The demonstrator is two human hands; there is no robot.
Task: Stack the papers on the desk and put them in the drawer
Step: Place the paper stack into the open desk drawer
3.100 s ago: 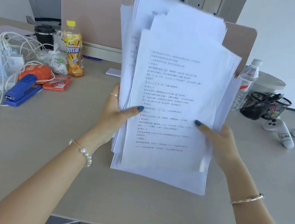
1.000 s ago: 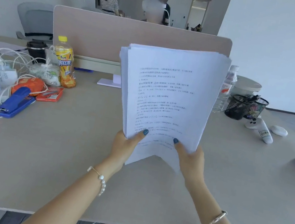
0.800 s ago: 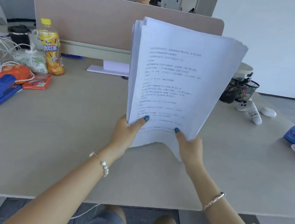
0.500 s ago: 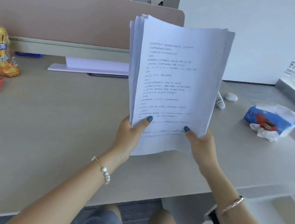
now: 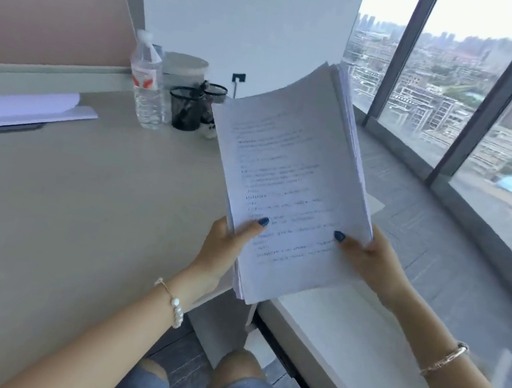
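Note:
A squared-up stack of printed white papers [image 5: 288,179] is held in the air past the right end of the desk [image 5: 56,210], tilted with its top leaning away to the right. My left hand [image 5: 221,246] grips its lower left edge, thumb on the front sheet. My right hand [image 5: 369,261] grips the lower right edge the same way. Below the stack stands a low white cabinet [image 5: 342,339] beside the desk; a dark gap runs along its left side. No drawer front shows plainly.
At the back of the desk stand a water bottle [image 5: 147,85], a black mesh pen holder [image 5: 187,110] and a white lidded pot [image 5: 184,68]. More white sheets [image 5: 16,110] lie at the back left by the pink partition [image 5: 47,10]. Large windows fill the right side.
The view has swung to the right. Both hands carried the paper stack rightward, from over the desk to past its right end above the white cabinet. The grip is unchanged.

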